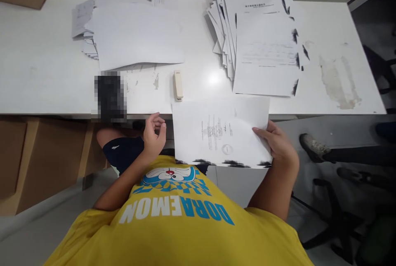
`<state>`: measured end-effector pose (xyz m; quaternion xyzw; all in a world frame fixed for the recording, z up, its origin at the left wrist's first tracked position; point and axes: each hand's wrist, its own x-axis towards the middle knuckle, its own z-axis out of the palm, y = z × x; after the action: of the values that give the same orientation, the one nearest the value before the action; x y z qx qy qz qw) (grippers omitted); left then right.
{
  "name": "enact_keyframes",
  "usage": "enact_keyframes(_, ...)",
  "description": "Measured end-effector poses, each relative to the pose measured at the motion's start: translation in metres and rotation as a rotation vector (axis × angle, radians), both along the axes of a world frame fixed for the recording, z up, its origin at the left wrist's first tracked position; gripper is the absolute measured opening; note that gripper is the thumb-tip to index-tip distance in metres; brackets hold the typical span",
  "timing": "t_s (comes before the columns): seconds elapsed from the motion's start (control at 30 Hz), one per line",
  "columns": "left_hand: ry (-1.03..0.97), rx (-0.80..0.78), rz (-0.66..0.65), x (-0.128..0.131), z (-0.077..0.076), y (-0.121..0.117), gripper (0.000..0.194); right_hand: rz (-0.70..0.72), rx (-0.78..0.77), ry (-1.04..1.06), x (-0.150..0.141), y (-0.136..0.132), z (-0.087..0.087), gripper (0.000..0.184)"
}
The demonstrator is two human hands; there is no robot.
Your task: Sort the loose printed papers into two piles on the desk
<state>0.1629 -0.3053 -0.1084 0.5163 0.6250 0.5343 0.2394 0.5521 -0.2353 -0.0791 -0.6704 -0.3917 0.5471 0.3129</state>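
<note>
My right hand (283, 146) grips the right edge of a printed sheet of paper (194, 134), with the thumb on top and the other fingers underneath. The sheet lies sideways, partly over the desk's front edge, and carries text, a round stamp and black smudges along its near edge. Left of the sheet, my left hand (154, 136) hovers with loosely curled fingers, thumb apart, nothing in it. A cream stapler (178, 85) rests on the desk just beyond the sheet's far left corner.
A paper stack (136, 35) lies at the back left and another pile (262, 51) at the back right of the white desk (40, 72). A dark pixelated object (110, 97) sits near the front edge. Cardboard boxes (52, 163) stand below left; a chair base (335, 216) is at right.
</note>
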Motion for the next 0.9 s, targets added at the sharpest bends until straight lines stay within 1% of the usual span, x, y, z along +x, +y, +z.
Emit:
enact_keyframes(0.07,0.256,0.135,-0.052,-0.007,0.007,0.007,0.030,-0.008,0.019,-0.007,-0.002,0.002,0.003,0.047)
enact_keyframes(0.13,0.462,0.215,-0.150,-0.014,0.018,0.020,0.033,-0.010,0.040,-0.017,-0.006,0.004,0.006,0.045)
enact_keyframes(0.2,0.599,0.239,-0.253,-0.018,0.028,0.038,0.040,0.005,0.045,-0.027,-0.009,0.007,0.008,0.045)
enact_keyframes(0.27,0.673,0.235,-0.349,-0.020,0.033,0.059,0.049,0.017,0.034,-0.029,-0.011,0.009,0.011,0.048)
enact_keyframes(0.37,0.731,0.207,-0.464,-0.019,0.033,0.083,0.059,0.014,0.026,-0.015,-0.011,0.012,0.016,0.051)
enact_keyframes(0.43,0.764,0.161,-0.503,-0.017,0.030,0.092,0.061,0.005,0.023,-0.013,-0.011,0.013,0.020,0.049)
enact_keyframes(0.53,0.808,0.071,-0.511,-0.014,0.027,0.093,0.059,-0.005,0.002,-0.028,-0.012,0.012,0.024,0.047)
enact_keyframes(0.63,0.817,0.020,-0.499,-0.012,0.028,0.091,0.058,0.001,-0.002,-0.038,-0.013,0.012,0.027,0.047)
enact_keyframes(0.73,0.793,-0.002,-0.489,-0.011,0.029,0.092,0.056,-0.014,0.004,-0.042,-0.014,0.014,0.029,0.048)
enact_keyframes(0.9,0.713,0.008,-0.476,-0.011,0.028,0.094,0.054,-0.023,0.025,-0.081,-0.015,0.013,0.030,0.046)
